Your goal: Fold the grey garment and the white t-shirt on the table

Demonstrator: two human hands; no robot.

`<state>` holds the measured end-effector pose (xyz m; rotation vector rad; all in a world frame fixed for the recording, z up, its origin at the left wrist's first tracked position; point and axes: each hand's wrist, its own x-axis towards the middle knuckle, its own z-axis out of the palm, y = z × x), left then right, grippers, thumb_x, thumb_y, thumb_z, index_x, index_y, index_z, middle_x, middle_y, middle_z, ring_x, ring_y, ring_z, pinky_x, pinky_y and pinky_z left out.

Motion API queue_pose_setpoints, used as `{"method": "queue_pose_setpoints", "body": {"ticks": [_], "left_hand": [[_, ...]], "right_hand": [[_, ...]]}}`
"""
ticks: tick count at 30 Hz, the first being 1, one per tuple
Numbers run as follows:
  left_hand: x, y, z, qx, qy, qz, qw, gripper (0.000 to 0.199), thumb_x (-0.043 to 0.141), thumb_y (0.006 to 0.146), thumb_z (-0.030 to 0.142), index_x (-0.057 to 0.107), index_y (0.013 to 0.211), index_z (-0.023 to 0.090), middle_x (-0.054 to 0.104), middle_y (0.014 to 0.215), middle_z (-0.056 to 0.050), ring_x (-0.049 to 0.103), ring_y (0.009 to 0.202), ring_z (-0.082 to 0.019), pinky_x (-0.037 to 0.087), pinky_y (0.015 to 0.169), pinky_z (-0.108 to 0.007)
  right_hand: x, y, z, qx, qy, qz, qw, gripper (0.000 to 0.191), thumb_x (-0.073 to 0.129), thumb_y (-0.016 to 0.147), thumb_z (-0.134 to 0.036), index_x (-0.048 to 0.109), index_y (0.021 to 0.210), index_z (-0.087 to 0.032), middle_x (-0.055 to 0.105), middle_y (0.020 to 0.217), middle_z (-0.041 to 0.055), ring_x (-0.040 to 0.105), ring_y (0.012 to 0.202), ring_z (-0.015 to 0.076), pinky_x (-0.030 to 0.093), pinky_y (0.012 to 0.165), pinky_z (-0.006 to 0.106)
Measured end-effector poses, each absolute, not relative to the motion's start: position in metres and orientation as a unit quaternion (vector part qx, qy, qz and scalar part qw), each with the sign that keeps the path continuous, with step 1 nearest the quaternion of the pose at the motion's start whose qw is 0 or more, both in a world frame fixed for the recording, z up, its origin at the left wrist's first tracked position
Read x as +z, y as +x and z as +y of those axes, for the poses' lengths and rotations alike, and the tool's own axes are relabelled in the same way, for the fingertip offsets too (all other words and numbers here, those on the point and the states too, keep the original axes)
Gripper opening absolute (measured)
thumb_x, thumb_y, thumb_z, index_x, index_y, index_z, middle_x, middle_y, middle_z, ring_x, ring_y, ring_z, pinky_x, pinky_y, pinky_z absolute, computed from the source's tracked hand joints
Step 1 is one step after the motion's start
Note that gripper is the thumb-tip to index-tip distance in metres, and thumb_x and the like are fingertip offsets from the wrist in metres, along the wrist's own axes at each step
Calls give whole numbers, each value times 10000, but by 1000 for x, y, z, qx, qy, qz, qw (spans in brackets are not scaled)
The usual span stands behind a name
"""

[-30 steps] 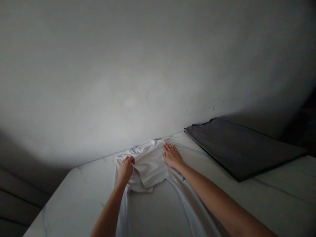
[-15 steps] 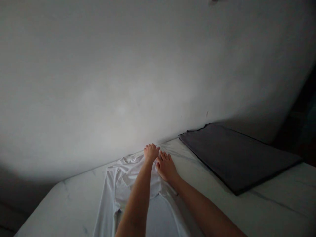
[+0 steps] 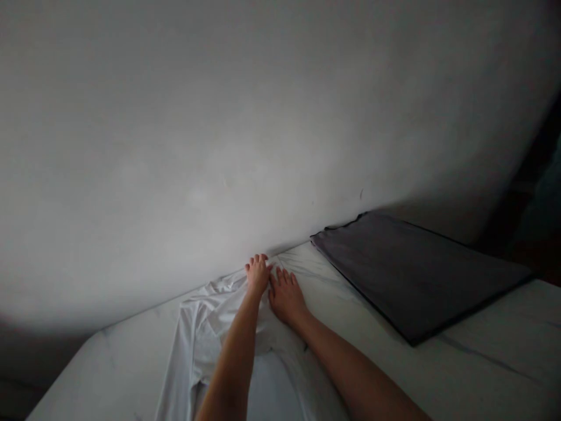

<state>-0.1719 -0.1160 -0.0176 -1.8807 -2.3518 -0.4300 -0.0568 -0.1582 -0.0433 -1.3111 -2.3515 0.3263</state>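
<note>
A white long-sleeved shirt (image 3: 219, 321) lies spread on the marble-patterned table, wrinkled near its far end, with one sleeve running down at the left. My left hand (image 3: 258, 275) rests on the shirt's far edge by the wall, its fingers bent but apart. Just to the right and a little nearer, my right hand (image 3: 287, 298) lies flat on the cloth with fingers stretched out. The two hands almost touch. My forearms cover part of the shirt's middle.
To the right lies a dark grey folded cloth (image 3: 421, 275) with black edging. A bare grey wall (image 3: 219, 146) rises behind the marble-patterned table (image 3: 118, 362). The table's left corner drops off into shadow.
The left hand's fingers have loosened from a more closed shape and spread over the shirt's edge. My right hand stays flat beside it. The whole view has shifted slightly.
</note>
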Motion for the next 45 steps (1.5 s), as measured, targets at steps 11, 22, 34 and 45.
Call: {"method": "queue_pose_setpoints", "body": {"ticks": [11, 22, 34, 45], "left_hand": [[-7, -234, -285, -86, -571, -811, 97, 327, 538, 876, 272, 523, 1197, 212, 576, 1216, -114, 525, 1134, -288, 421, 910, -434], [-5, -295, -293, -177, -614, -769, -4, 352, 557, 770, 60, 574, 1078, 228, 639, 1053, -41, 609, 1012, -165, 455, 891, -310], [-6, -299, -271, -236, -571, -786, -40, 208, 528, 741, 39, 668, 794, 183, 688, 796, -12, 633, 769, -135, 477, 737, -238], [5, -290, -259, -189, -531, -826, -3, 229, 477, 766, 53, 673, 797, 168, 685, 839, -64, 643, 815, -167, 462, 736, -248]], "right_hand": [[-27, -52, -168, 103, -440, -876, 171, 516, 392, 958, -295, 448, 1414, -63, 324, 1530, 190, 212, 1445, 283, 101, 1168, 477], [-1, -56, -299, -8, -119, -972, 205, 185, 528, 892, -228, 650, 1012, -157, 679, 999, 86, 577, 949, 219, 406, 920, 362], [5, -70, -294, 39, -196, -970, 141, 217, 498, 861, -107, 669, 968, -186, 656, 1045, 80, 609, 834, 195, 444, 648, 273], [18, -68, -289, 9, -117, -986, 118, 180, 504, 926, -132, 676, 967, -169, 703, 958, 62, 643, 853, 186, 449, 716, 259]]}}
